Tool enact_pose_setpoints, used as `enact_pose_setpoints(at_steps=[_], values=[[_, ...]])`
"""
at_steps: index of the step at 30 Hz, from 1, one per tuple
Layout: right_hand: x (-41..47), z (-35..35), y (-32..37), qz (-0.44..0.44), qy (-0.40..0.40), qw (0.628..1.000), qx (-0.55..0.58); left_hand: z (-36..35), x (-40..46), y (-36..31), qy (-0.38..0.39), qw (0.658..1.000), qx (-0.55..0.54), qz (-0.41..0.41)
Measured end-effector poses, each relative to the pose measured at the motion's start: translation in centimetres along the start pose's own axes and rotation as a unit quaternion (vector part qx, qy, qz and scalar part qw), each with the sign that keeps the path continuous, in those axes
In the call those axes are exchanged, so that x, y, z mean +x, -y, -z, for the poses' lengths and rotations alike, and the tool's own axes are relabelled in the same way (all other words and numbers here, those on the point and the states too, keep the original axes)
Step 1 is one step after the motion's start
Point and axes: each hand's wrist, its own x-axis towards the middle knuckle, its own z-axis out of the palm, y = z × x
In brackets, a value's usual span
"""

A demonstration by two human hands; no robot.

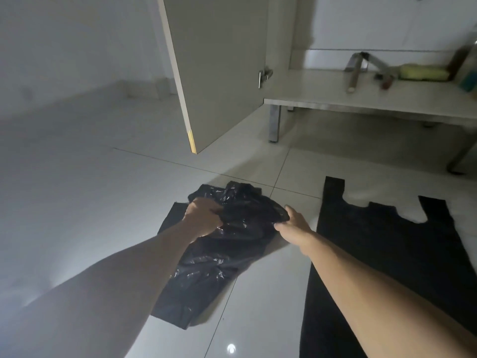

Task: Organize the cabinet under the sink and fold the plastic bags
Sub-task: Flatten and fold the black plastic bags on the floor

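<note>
A crumpled black plastic bag [232, 244] lies on the pale tiled floor in front of me, its top bunched up. My left hand [204, 218] grips the bunched part from the left. My right hand [291, 220] pinches the bag's right edge. A second black plastic bag [402, 254] lies spread flat on the floor to the right, its two handles pointing away from me. The sink cabinet's door [216, 73] stands open beyond the bags.
The cabinet's bottom shelf [361, 99] sits on metal legs at the upper right. On it lie a metal bracket [356, 71], a yellow sponge [423, 72] and a bottle at the far right edge. Bare floor stretches away to the left.
</note>
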Motion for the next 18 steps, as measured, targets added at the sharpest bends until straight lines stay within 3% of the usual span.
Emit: enact_pose_setpoints(at_steps=[2,5,7,10,13,16,18], values=[[-0.1,0.4,0.1,-0.06,0.011,0.986,0.154,1.2,0.0,-0.9,-0.005,0.991,-0.123,0.045],[-0.8,0.9,1.0,-0.142,0.033,0.905,0.4,3.5,-0.1,-0.9,0.009,0.952,-0.284,0.118],[-0.9,1.1,1.5,-0.134,0.0,0.881,0.454,4.4,-0.1,-0.4,0.02,0.945,-0.309,0.101],[-0.8,2.4,2.5,-0.102,-0.087,0.902,0.41,5.4,0.1,0.2,-0.024,0.965,-0.257,0.054],[-0.8,4.6,3.0,-0.033,-0.187,0.942,0.278,5.8,0.2,1.0,-0.094,0.98,-0.175,0.035],[-1.6,6.4,3.4,0.046,-0.244,0.949,0.193,5.4,0.1,0.7,-0.175,0.957,-0.228,0.039],[-2.3,7.1,4.0,0.062,-0.226,0.95,0.207,4.8,0.0,-0.4,-0.224,0.948,-0.211,0.085]])
